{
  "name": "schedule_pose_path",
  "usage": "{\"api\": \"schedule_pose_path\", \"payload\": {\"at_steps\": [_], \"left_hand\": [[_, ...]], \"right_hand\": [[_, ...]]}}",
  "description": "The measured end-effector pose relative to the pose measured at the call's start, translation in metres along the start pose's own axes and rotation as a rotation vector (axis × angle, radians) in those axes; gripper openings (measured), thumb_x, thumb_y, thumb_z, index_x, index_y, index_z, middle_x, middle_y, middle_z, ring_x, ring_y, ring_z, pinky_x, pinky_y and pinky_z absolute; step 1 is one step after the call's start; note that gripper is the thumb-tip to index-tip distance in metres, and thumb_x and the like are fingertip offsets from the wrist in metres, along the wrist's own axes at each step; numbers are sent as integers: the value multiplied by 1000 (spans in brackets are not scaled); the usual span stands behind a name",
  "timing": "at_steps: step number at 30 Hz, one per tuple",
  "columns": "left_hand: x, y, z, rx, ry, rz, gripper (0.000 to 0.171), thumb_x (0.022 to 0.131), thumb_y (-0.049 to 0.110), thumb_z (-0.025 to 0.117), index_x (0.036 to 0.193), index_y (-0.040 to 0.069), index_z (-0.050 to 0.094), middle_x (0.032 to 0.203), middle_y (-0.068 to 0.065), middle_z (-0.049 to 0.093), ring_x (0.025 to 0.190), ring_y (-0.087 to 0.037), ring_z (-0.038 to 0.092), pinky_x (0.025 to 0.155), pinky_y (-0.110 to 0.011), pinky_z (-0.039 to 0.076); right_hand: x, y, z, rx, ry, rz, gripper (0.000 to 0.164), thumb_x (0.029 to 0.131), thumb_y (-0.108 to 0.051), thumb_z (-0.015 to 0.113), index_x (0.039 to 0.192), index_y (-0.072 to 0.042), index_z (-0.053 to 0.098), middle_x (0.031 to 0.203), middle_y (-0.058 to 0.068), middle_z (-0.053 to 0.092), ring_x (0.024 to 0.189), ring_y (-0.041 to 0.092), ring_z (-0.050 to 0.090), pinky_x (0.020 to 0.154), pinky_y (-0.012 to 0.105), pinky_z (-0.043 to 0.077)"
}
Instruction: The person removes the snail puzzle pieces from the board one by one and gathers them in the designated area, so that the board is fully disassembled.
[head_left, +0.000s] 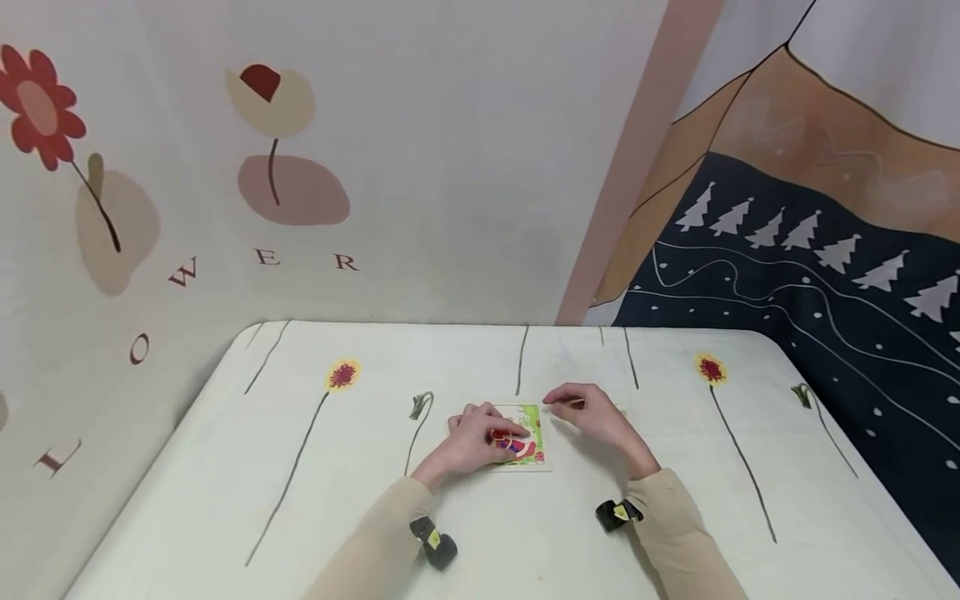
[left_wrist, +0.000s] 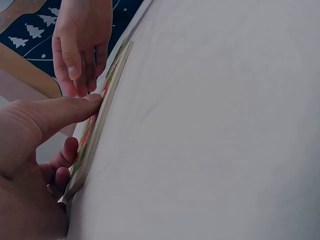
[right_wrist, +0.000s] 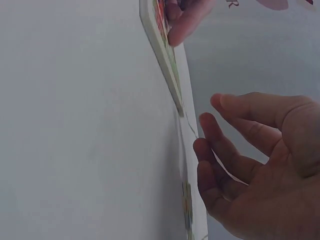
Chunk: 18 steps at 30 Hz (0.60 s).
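A small flat puzzle board (head_left: 531, 421) with a green and red picture lies on the table (head_left: 420, 517) in front of me. My left hand (head_left: 495, 437) rests on its left half, and the thumb (left_wrist: 75, 107) and fingertips touch the picture face of the board (left_wrist: 102, 120). My right hand (head_left: 570, 404) hovers just right of the board's far corner. Its fingers are loosely bent and hold nothing (right_wrist: 212, 120). From the right wrist, the board (right_wrist: 167, 65) shows edge-on with the left hand (right_wrist: 185, 20) on it.
The table wears a white cloth printed with yellow flowers (head_left: 341, 375) and long stems. Patterned wall hangings (head_left: 825, 250) stand close behind and on both sides. A black camera strap sits on each wrist (head_left: 433, 542).
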<state>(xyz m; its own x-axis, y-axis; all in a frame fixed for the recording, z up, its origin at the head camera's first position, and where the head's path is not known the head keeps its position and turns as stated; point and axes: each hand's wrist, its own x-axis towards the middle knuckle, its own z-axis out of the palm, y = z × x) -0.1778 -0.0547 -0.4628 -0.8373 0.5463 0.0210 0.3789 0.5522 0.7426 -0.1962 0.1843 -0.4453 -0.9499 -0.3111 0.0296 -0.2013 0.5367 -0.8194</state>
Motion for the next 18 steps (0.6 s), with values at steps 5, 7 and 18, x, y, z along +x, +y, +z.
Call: {"api": "schedule_pose_path", "payload": {"at_steps": [5,7,18], "left_hand": [[0,1,1,-5,-8,-7,30,81,20,77,110,24,74,96,7,47,92,-19,36,84,-49,19],[0,1,1,-5,-11,-7,30,81,20,76,110,24,74,96,7,47,92,-19,36,84,-49,19],[1,0,0,-5,-20,-2,29,82,20,76,111,24,74,95,7,46,93,-19,35,84,-49,19]], "right_hand": [[6,-6,5,-15,-50,-16,15,93,-7,61,104,-5,71,107,7,67,97,22,59,87,41,44],[9,-8,7,-25,-69,-27,16,93,-7,61,105,-5,71,107,7,66,96,22,59,86,41,44],[23,-12,15,-76,-184,-76,19,90,0,59,103,-3,72,99,6,66,82,16,52,75,34,41]]}}
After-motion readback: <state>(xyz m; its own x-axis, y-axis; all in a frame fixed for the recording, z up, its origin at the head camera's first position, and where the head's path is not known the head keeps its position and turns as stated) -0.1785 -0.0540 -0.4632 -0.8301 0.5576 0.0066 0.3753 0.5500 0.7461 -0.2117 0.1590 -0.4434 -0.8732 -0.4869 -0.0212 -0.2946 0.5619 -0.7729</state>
